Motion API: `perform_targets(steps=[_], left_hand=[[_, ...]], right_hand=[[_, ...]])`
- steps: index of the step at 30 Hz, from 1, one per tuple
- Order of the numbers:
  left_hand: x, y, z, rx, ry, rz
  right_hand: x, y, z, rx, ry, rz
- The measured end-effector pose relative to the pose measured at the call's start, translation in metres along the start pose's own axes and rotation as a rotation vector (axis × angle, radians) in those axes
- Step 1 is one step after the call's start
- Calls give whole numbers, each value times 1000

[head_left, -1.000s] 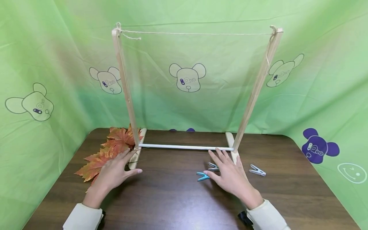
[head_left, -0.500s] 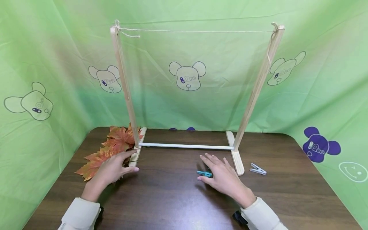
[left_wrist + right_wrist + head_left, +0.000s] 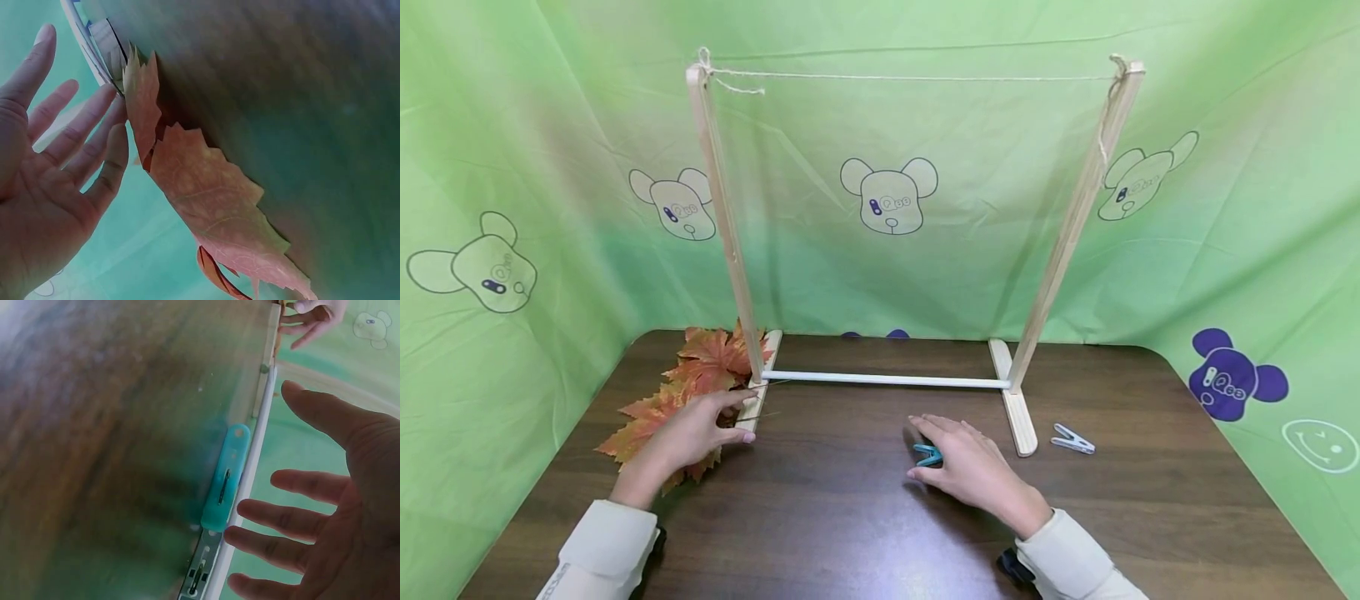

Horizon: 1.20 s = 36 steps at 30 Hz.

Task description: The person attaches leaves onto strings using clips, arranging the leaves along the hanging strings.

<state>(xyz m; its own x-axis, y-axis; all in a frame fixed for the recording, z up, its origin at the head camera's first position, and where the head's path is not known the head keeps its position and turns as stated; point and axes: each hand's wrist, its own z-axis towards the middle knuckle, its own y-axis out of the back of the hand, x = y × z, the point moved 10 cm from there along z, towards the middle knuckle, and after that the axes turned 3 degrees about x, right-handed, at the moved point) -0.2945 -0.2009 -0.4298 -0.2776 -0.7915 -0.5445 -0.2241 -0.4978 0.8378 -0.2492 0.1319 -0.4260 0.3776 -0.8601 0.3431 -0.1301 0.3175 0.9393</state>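
left grip [image 3: 692, 432] splayed beside jagged, veined leaves [image 3: 709, 364] — right grip [image 3: 966, 465] loosely spread near smooth turquoise clip [image 3: 232, 472]

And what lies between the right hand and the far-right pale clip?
In the head view, the near end of the frame's right foot lies between right hand and pale clip, with bare table either side.

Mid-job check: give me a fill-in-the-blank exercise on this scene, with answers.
1. Orange leaves lie on the ____ half of the table.
2. In the head view, the turquoise clothespin shows between the fingers and ____ of the right hand.
3. A string spans the ____ of the wooden frame.
Answers: left; thumb; top.
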Motion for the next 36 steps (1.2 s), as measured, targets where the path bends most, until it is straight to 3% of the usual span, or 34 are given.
perform_targets(steps=[12,23,36], left_hand=[[5,-1,7,35,-35,-54],[10,0,9,50,-40,-55],[5,1,10,35,-110,-26]], right_hand=[[7,-4,4,-15,47,-13],[8,-5,7,-4,34,-27],[8,-5,9,10,37,-75]])
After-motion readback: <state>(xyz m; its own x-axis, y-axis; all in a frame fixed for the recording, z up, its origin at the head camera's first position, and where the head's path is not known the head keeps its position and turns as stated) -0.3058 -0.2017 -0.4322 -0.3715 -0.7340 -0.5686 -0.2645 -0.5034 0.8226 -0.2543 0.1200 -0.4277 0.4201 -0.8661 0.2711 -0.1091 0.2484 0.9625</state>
